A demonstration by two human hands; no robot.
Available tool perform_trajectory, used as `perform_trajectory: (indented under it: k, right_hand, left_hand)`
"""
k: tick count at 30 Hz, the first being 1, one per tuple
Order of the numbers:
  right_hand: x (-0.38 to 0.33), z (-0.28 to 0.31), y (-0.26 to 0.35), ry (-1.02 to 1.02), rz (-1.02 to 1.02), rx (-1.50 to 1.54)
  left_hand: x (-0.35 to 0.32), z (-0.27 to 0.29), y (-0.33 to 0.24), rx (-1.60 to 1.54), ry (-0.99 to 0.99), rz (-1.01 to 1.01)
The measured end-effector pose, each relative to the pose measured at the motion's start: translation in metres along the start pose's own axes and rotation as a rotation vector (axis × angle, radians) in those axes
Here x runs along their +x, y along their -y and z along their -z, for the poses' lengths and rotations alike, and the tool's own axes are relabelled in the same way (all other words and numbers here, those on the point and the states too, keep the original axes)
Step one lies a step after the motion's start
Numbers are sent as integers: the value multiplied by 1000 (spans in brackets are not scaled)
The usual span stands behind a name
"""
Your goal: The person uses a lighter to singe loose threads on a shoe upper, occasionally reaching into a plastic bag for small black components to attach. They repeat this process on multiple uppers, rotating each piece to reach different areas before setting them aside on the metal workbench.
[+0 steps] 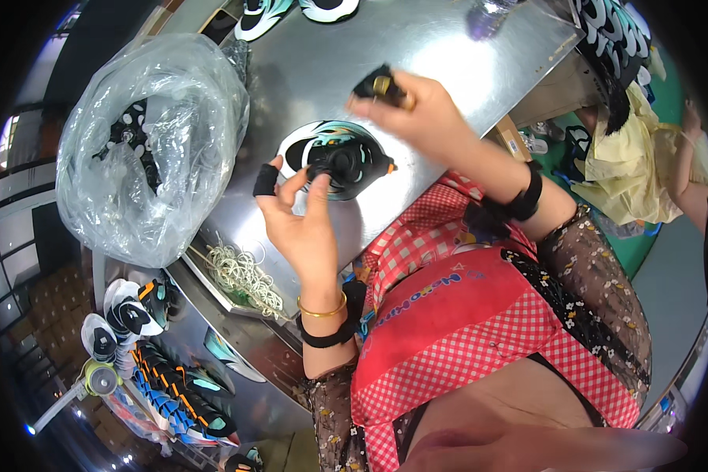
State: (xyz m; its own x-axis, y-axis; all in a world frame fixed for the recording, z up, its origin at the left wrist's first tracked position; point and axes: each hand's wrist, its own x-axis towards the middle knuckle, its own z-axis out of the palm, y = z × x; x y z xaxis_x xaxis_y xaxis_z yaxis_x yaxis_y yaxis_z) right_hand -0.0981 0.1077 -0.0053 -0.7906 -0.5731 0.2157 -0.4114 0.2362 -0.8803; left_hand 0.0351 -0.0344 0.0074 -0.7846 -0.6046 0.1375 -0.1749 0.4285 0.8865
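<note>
A shoe [295, 149] in white, teal and black, with an orange tab, lies on the metal table in front of me. My left hand [303, 220] is at its near side, thumb and fingers closed on the black part around the shoe's opening. One of its fingers wears a black cover. Above and right of the shoe, apart from it, is my right hand [413, 110], its fingers curled in. A black wrap and a gold ring show on those fingers. Motion blurs this hand, and whatever it may hold cannot be made out.
A clear plastic bag [204, 102] with black-and-white pieces stands at the left. Nearer is a tray with cream elastic loops [244, 279]. Shoes [328, 8] sit at the far edge; more shoes [185, 385] are lower left. Another person's arm [691, 169] is at the right.
</note>
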Motion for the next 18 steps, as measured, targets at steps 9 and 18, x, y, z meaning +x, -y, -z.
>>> perform_trajectory:
  k: [9,18]
  right_hand:
    - [-25,4,-45,82,392,-361]
    - [-24,20,10,-191,-185,594]
  left_hand:
    - [10,-45,37,-486,321,65]
    - [-1,-36,26,-535,457,156]
